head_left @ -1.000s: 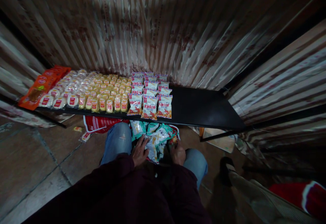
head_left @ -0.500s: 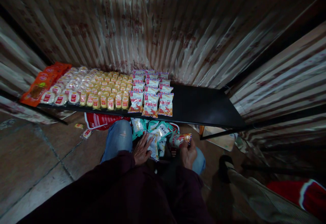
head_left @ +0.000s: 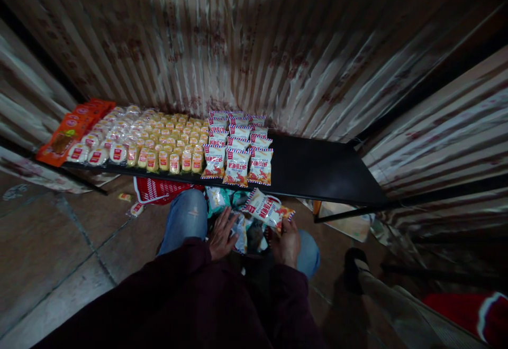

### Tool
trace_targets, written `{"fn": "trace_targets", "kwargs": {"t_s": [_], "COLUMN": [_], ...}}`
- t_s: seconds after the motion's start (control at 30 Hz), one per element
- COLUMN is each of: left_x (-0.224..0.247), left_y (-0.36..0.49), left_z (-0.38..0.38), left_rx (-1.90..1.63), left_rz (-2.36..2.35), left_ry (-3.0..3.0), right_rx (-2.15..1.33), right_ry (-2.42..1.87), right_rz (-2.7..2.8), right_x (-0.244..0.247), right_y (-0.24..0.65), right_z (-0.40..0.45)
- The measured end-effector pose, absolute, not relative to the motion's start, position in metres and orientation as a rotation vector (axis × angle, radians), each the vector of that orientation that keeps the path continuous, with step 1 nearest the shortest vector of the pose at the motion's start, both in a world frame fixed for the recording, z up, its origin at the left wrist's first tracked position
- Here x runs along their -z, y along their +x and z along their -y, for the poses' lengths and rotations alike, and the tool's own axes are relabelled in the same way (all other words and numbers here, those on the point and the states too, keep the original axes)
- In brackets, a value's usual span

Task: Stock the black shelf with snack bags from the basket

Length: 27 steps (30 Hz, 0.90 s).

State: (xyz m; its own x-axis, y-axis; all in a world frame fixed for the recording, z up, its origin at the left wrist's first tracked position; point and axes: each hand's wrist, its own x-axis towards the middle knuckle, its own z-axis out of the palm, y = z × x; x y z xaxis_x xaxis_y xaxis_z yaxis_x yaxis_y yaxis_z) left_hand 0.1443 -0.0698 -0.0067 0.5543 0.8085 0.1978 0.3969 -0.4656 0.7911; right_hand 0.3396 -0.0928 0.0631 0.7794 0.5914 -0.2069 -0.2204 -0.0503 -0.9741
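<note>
Since half a second ago the white-and-orange snack bag [head_left: 266, 207] has swung toward the black shelf [head_left: 325, 166], printed front now turned up; right hand [head_left: 289, 240] moved with it, left hand [head_left: 223, 235] about same spot. Striped curtain [head_left: 222, 47] hangs behind shelf. On shelf, left to right: orange packets [head_left: 67, 133] at left end, round white wrapped cakes [head_left: 98, 156], yellow wrapped cakes [head_left: 163, 159], then three columns of standing snack bags [head_left: 237, 166] with same print as held one, around shelf middle. Co-worker's shoe [head_left: 353, 271] on floor, off shelf's near right corner. Red plastic basket [head_left: 153, 189] under shelf's front edge, left part. Teal-and-white packets [head_left: 217, 199] heaped before shelf's middle, between wearer's knees. Left hand: fingers extended, loosely spread, resting on those packets, nothing gripped. Right hand: closed, thumb and fingers pinching the snack bag's near right end; bag sits over the heap, just short of shelf's front edge. Smallest: two loose wrapped pieces [head_left: 137, 209] on floor, before shelf's left part.
</note>
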Motion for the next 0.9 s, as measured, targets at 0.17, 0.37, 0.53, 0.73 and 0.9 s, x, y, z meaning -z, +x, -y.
{"fn": "trace_targets", "kwargs": {"t_s": [0.17, 0.37, 0.53, 0.73, 0.9], "left_x": [-0.035, -0.069, -0.083, -0.096, -0.099], "left_y": [0.163, 0.191, 0.200, 0.201, 0.196], "left_z": [0.069, 0.062, 0.055, 0.042, 0.029], "left_rx": [-0.906, -0.971, -1.029, -1.080, -1.100], "left_rz": [-1.003, -0.937, -0.959, -1.028, -1.046], "left_ry": [1.477, 0.725, 0.537, 0.389, 0.450], "right_rx": [-0.733, -0.782, -0.832, -0.911, -1.056], "right_ry": [-1.312, -1.235, -1.174, -1.143, -1.106], "right_rz": [0.097, 0.101, 0.074, 0.097, 0.217], "right_x": [-0.065, -0.068, -0.075, -0.078, -0.081], "right_y": [0.313, 0.301, 0.295, 0.287, 0.296], "right_z": [0.086, 0.090, 0.092, 0.098, 0.104]}}
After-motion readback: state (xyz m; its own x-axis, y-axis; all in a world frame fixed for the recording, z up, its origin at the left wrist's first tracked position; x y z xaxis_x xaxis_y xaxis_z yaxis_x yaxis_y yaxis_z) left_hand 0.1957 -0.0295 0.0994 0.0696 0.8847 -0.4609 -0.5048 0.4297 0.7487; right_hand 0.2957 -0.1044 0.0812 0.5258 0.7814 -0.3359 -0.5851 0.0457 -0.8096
